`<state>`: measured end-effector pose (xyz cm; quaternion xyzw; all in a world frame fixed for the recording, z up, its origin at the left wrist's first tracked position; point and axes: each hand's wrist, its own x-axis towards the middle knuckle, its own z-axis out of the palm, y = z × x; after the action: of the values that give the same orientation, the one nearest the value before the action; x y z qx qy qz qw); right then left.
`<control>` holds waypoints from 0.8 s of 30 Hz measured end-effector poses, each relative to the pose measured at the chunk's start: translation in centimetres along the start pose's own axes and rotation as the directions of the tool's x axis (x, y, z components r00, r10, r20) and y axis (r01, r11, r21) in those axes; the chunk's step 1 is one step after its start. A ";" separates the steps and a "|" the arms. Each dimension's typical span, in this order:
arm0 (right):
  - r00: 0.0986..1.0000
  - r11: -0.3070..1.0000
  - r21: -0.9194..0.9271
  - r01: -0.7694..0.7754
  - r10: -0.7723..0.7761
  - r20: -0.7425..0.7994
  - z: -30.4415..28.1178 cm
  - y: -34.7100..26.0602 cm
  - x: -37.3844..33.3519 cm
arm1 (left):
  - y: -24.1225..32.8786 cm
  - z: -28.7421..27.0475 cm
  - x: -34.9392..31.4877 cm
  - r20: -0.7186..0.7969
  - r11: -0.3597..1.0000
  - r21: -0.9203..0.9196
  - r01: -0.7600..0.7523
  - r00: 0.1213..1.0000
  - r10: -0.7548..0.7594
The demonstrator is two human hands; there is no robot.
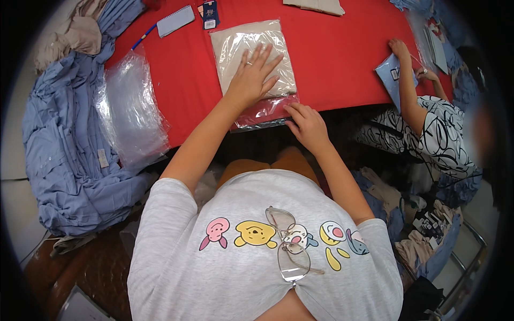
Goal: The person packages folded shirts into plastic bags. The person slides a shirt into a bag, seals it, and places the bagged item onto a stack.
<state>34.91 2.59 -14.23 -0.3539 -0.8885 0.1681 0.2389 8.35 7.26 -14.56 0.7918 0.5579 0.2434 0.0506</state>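
A beige folded garment (230,45) lies inside a clear plastic bag (262,112) on the red-covered table in front of me. My left hand (250,81) rests flat on top of the bagged garment, fingers spread, a ring on one finger. At the near right corner of the bag, my right hand (310,127) has its fingers closed on the loose plastic flap. This flap stretches toward me to the table's edge, with no garment under it.
Clear plastic bags (128,101) are stacked at the left, beside heaped blue garments (64,144). A notepad (175,21), a blue pen (143,37) and dark tags (210,15) lie farther back. At the right, another person's hands (399,48) handle a blue folded garment (390,77).
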 end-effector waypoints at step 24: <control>0.991 0.990 0.061 0.128 -0.125 -0.053 -0.1 3.3 1.4 | -2.4 3.6 0.5 0.009 0.964 0.258 0.064 0.998 -0.069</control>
<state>35.90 5.86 -15.27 -0.2930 -0.8972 0.1721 0.2821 8.03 9.26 -18.36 0.7746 0.6105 0.1600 -0.0398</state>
